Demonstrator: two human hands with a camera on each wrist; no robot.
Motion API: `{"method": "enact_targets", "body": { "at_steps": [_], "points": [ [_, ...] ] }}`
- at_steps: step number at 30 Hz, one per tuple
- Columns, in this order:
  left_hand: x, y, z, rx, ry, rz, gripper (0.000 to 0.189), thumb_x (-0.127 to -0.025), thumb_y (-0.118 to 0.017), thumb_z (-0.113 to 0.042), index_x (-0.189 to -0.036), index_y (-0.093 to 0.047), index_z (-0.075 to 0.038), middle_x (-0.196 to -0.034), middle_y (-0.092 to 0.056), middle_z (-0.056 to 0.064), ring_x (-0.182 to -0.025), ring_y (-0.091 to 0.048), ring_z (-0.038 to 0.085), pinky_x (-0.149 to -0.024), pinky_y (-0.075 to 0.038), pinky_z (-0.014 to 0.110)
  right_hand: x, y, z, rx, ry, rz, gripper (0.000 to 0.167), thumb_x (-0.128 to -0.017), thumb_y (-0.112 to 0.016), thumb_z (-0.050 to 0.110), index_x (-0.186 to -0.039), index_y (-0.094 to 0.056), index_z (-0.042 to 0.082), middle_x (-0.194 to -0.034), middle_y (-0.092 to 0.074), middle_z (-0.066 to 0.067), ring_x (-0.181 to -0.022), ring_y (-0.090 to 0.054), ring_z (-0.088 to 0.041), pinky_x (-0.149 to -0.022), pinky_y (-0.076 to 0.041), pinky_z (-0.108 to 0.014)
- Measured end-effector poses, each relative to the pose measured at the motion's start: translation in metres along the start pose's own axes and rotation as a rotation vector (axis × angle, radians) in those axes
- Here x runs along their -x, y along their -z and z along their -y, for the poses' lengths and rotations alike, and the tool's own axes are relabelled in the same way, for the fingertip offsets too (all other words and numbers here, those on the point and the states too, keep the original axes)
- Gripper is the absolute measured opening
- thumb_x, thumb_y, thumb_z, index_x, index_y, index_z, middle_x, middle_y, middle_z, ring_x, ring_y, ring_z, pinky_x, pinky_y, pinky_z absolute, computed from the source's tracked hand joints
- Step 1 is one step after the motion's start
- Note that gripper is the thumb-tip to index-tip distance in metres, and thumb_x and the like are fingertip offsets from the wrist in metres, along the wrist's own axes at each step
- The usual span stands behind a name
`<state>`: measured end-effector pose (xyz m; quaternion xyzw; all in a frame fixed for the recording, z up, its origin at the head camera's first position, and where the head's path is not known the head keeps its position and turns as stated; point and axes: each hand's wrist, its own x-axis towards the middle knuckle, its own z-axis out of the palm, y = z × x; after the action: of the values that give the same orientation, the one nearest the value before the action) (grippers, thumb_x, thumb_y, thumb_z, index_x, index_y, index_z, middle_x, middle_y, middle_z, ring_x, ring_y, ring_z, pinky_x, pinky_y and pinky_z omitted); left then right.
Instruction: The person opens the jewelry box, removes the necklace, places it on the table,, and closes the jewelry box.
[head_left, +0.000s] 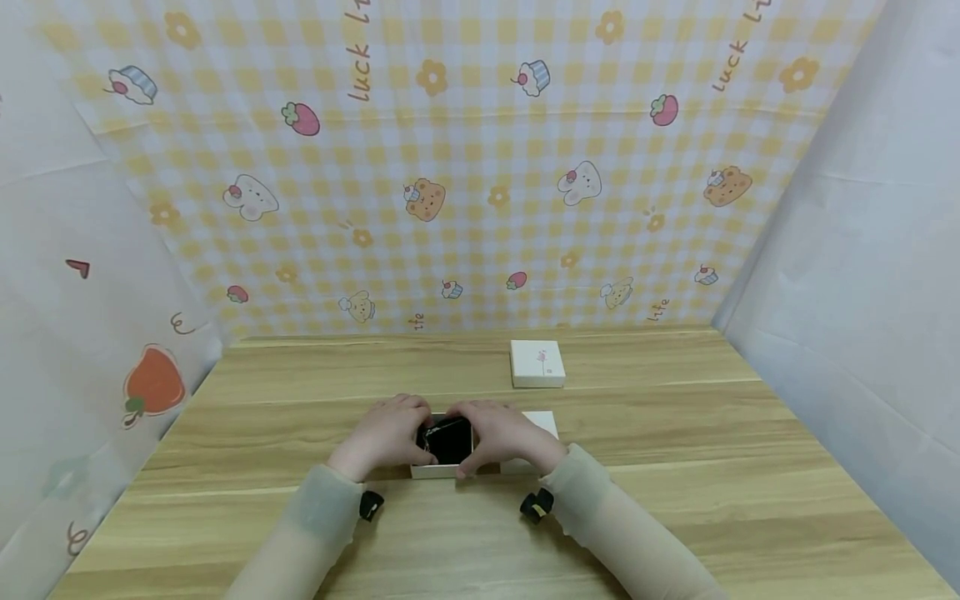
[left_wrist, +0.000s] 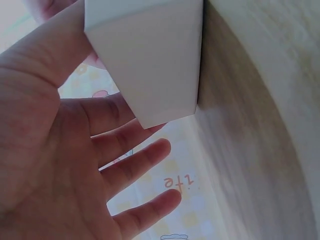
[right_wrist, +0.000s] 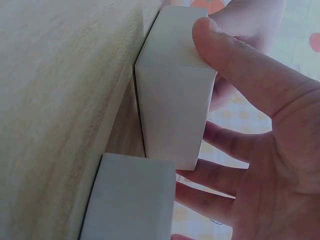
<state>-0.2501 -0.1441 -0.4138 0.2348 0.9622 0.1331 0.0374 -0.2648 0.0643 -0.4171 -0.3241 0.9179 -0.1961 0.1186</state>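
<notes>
An open white box (head_left: 435, 472) sits on the table in front of me, with a glossy black item (head_left: 452, 442) lying tilted inside; its exact kind cannot be made out. My left hand (head_left: 386, 433) reaches over the box's left side, thumb and index finger at the black item's left edge, seeming to pinch it. In the left wrist view its other fingers spread behind the white box (left_wrist: 155, 65). My right hand (head_left: 502, 433) grips the box's right end, thumb on the front wall (right_wrist: 172, 37) and fingers at the far side.
Partly under my right hand, a second white box part (head_left: 542, 423) lies right of the open box; it also shows in the right wrist view (right_wrist: 130, 200). Farther back stands a closed white box (head_left: 537, 364) with a pink flower print. A checked cloth (head_left: 465, 167) hangs behind the wooden table (head_left: 675, 500).
</notes>
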Motion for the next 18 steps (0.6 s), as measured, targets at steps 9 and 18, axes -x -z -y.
{"method": "enact_targets", "body": {
  "at_steps": [9,18],
  "points": [
    [-0.0033,-0.0034,0.0024,-0.016,-0.032,-0.027,0.038,-0.067,-0.085,-0.034,-0.090,-0.063,-0.014,-0.111,-0.059,0.000,-0.106,-0.052,0.022,-0.089,-0.044,0.047,0.0005,0.0001,-0.0010,0.001,-0.027,-0.007,0.088,-0.066,-0.087,0.044,-0.141,-0.046,0.021,-0.121,-0.059,0.004,-0.101,-0.055,-0.014,-0.089,-0.042,-0.042],
    [-0.0038,-0.0049,0.0011,-0.076,-0.040,-0.043,0.039,-0.065,-0.085,-0.035,-0.088,-0.061,-0.015,-0.115,-0.058,0.002,-0.110,-0.051,0.023,-0.090,-0.043,0.048,0.0010,0.0004,-0.0009,-0.016,-0.043,-0.009,0.093,-0.064,-0.088,0.046,-0.142,-0.044,0.019,-0.119,-0.059,0.004,-0.099,-0.055,-0.015,-0.086,-0.044,-0.039]
  ]
}}
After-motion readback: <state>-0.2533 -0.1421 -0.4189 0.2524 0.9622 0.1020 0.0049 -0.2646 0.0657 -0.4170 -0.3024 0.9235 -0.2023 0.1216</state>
